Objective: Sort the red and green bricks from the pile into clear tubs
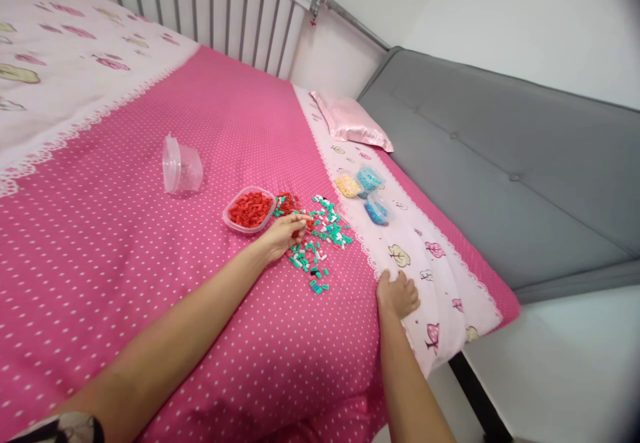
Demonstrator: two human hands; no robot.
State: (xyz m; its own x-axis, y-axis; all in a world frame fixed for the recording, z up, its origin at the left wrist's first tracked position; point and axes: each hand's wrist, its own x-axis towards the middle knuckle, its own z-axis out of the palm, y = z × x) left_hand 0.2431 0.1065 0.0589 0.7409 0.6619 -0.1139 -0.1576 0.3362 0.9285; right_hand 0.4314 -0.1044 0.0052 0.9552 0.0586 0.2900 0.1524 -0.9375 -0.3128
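A scatter of small green, white and red plastic pieces point(320, 236) lies on the pink dotted bedsheet point(150, 263). My left hand point(285, 233) reaches into the left side of this pile, fingers curled and pinched over red pieces; what it holds is too small to name. Just left of it stands a clear tub full of red pieces point(250, 209). My right hand point(397, 294) rests on the sheet near the bed's edge, fingers bent and pressed down, with nothing visible in it.
An empty clear tub point(181, 166) lies on its side further left. Three small tubs with yellow point(349, 185), light blue point(370, 177) and blue point(377, 209) pieces stand beyond the pile. A pink pillow point(353, 121), grey headboard point(500, 169) and radiator point(225, 9) border the bed.
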